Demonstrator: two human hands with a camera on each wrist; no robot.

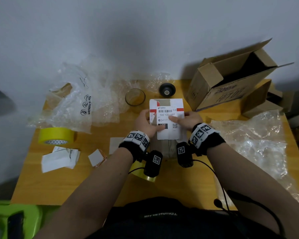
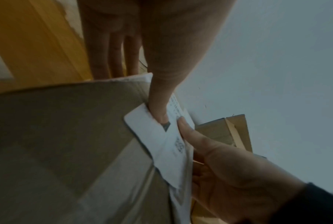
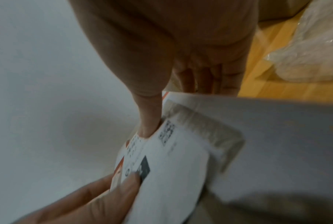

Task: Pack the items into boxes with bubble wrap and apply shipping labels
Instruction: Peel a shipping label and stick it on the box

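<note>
A small brown cardboard box (image 1: 168,149) stands on the yellow table (image 1: 93,178) between both hands. A white shipping label (image 1: 166,115) with a barcode and QR code lies on its top, over an older white and red sticker. My left hand (image 1: 145,121) has its thumb (image 2: 158,106) pressed on the label (image 2: 162,144) and its fingers straight down the box's left side. My right hand (image 1: 190,118) mirrors it: the thumb (image 3: 148,121) presses the label (image 3: 171,174) near the QR code, and the fingers run down the right side.
Behind the box stand a clear glass jar (image 1: 135,97) and a black round object (image 1: 167,90). A large open carton (image 1: 231,83) sits at back right. Bubble wrap lies left (image 1: 79,100) and right (image 1: 259,140). A yellow tape roll (image 1: 56,136) and paper scraps (image 1: 59,158) lie front left.
</note>
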